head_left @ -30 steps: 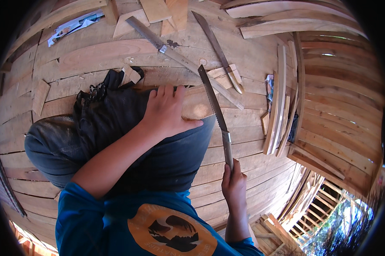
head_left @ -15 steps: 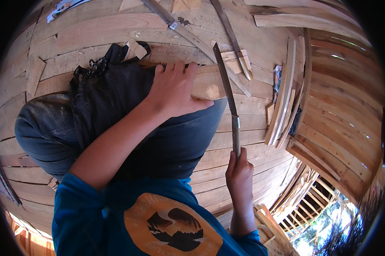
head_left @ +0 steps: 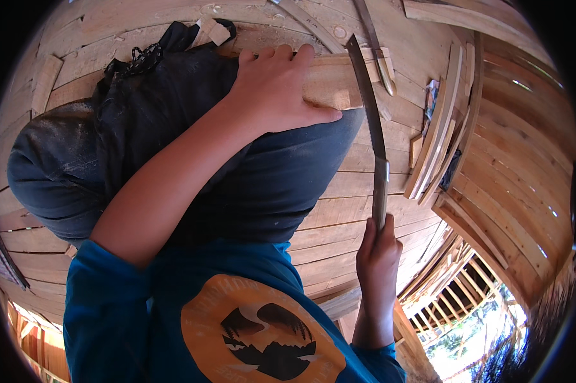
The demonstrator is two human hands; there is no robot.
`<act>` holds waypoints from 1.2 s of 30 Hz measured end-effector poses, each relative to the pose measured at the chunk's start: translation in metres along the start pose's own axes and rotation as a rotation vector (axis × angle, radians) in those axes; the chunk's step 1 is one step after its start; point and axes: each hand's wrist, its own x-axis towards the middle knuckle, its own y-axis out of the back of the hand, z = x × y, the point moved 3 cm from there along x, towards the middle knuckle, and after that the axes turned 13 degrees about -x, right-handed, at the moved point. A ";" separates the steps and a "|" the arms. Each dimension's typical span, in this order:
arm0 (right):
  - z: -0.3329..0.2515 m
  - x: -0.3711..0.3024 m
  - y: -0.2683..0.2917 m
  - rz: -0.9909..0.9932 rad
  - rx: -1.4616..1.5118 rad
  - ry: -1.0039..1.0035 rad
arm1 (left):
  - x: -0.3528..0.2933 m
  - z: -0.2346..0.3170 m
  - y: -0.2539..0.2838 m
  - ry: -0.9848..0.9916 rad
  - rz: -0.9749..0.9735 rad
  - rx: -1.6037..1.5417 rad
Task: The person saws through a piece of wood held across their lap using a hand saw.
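Pale rectangular wooden board (head_left: 333, 78) lies along the far side of the dark blue trousers (head_left: 294, 169); long, dark-steel handsaw (head_left: 377, 137) stands at its right end, contact unclear; left hand (head_left: 272, 86) clasps the board, fingers spread; right hand (head_left: 378, 252) wraps the handle (head_left: 380, 191) tightly; light, straight strokes should help.

A plank floor (head_left: 339, 210) runs across the space, its pale brown boards laid side by side with thin dark seams. On the right is a large surface of broad boards (head_left: 511, 159) (wall or raised platform, hard to tell), with small slits of light (head_left: 541, 251) between them. At the lower right, a row of pale battens (head_left: 457, 290) borders a bright opening (head_left: 441, 353), with greenery (head_left: 468, 337) beyond. Upright orange-brown boards (head_left: 48, 351) glow at the lower left.
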 end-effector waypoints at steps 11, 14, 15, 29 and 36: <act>-0.006 0.020 0.000 0.030 -0.013 0.047 | 0.000 -0.003 0.000 -0.049 0.045 0.024; 0.009 -0.018 0.005 -0.019 0.014 -0.029 | -0.001 -0.002 -0.008 -0.132 0.115 0.039; 0.011 -0.022 0.006 -0.021 0.024 -0.046 | -0.001 0.002 -0.009 -0.170 0.125 0.049; 0.005 -0.007 0.007 -0.009 0.036 -0.004 | -0.002 0.002 -0.008 -0.091 0.042 0.003; -0.005 0.020 0.008 0.026 -0.010 0.083 | 0.000 -0.007 -0.006 -0.069 0.099 0.011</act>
